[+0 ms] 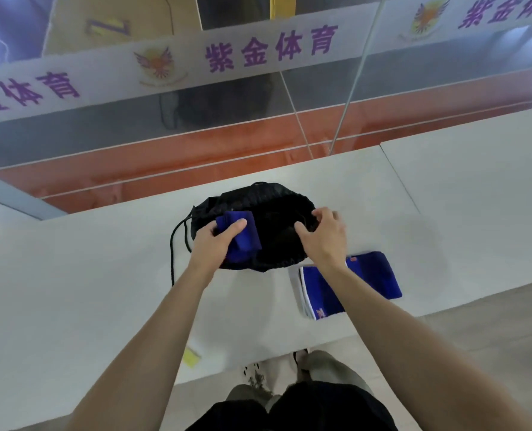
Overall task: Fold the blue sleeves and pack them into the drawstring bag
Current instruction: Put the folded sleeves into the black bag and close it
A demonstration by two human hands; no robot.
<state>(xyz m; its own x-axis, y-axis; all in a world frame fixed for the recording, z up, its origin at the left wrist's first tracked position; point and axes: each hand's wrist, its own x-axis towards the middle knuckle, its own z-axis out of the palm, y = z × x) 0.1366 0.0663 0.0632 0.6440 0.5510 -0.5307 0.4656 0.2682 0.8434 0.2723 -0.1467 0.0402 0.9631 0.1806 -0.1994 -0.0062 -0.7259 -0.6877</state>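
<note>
Sleeve no. 1 going into the bag, no. 2 waiting on the counter

One folded blue sleeve sits at the mouth of the black drawstring bag, pinched shut in the left hand, thumb on top, prob. so the fold stays tight on the way in; right hand has its fingers curled on the bag's right rim, pulling the opening wide, likely to give the left a clear drop; bag lies flat on the white counter, cord looping out its left side; a second blue sleeve lies flat just right of the bag, partly under the right forearm, near enough to grab next; its fold looks done, can't tell for sure; count: 2 sleeves, 1 bag, 2 hands busy.
</note>
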